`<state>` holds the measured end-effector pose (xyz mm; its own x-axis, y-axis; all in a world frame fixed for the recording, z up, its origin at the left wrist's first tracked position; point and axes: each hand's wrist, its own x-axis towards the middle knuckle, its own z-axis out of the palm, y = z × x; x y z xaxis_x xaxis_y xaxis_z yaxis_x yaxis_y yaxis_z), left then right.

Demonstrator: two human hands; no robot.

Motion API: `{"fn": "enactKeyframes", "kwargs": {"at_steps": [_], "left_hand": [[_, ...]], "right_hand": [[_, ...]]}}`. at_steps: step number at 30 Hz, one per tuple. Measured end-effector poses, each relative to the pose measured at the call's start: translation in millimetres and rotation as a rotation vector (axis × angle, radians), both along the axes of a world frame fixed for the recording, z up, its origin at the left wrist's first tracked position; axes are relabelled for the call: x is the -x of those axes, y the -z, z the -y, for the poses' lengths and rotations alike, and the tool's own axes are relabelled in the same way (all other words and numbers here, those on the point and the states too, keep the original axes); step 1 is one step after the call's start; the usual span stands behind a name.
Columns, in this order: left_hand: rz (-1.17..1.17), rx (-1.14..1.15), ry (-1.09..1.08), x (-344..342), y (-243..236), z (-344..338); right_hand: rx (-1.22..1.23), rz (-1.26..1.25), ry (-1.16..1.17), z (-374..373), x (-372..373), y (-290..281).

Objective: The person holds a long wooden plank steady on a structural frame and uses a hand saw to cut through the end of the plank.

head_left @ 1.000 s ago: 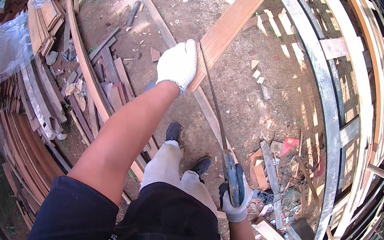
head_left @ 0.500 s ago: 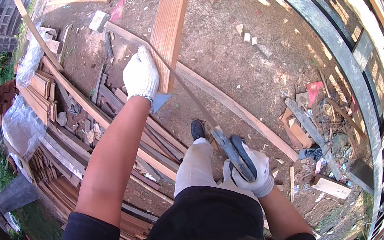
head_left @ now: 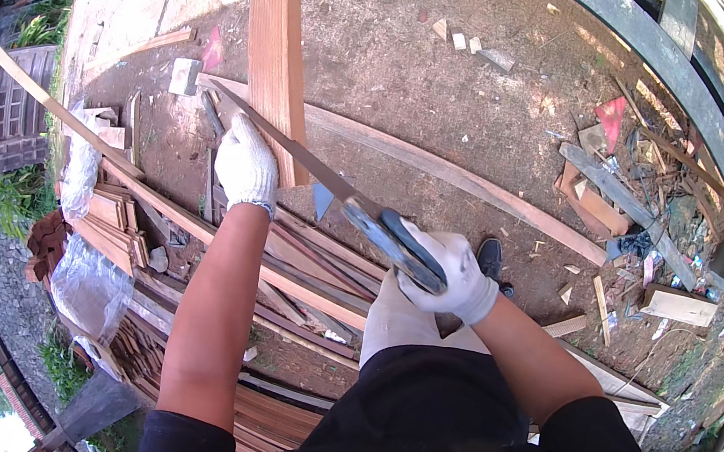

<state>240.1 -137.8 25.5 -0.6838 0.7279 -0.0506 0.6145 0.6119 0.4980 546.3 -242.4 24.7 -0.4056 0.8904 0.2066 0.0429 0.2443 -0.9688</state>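
Crumpled clear plastic (head_left: 92, 286) beside stacked boards (head_left: 109, 233), green plants (head_left: 13, 207) farther left.

I stand on brown dirt ground (head_left: 424, 75), one dark shoe (head_left: 490, 258) of mine showing right of centre. A long plank (head_left: 464, 182) lies across the middle of the frame. Toward the upper left I see a whitish block (head_left: 184, 76) and a red scrap (head_left: 213, 49); at top centre, small offcuts (head_left: 459, 42). A grey board (head_left: 621, 206) lies among scraps at right, near a pale wood piece (head_left: 678, 305).

left hand (head_left: 247, 165) holds a board (head_left: 276, 52), right hand (head_left: 458, 277) grips a saw (head_left: 325, 175).
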Motion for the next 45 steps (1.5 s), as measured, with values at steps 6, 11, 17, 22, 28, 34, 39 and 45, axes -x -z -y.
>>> {"fn": "enactKeyframes", "kwargs": {"at_steps": [6, 11, 17, 22, 28, 34, 39, 45], "left_hand": [[0.183, 0.011, -0.017, 0, -3, 8], [0.026, 0.021, -0.026, 3, -5, 6], [0.185, -0.071, -0.036, 11, 11, -2], [-0.035, -0.002, -0.020, -2, -8, 3], [-0.053, 0.059, -0.014, -9, -22, 4], [0.002, 0.076, -0.041, -12, -31, 10], [0.060, 0.176, 0.068, 0, -49, 17], [0.175, 0.206, 0.109, 0, -36, -7]], "right_hand": [[0.004, 0.110, 0.019, -32, 56, -11], [-0.050, 0.237, -0.139, 40, -72, -37], [-0.030, 0.193, -0.070, -91, 98, -10], [0.013, 0.140, -0.062, -14, 7, -38], [0.041, 0.167, -0.075, -7, -2, -52], [0.021, 0.191, -0.041, -51, 83, -59], [-0.029, 0.431, -0.161, 52, -53, -94], [-0.131, 0.300, -0.050, -74, 87, -56]]}}
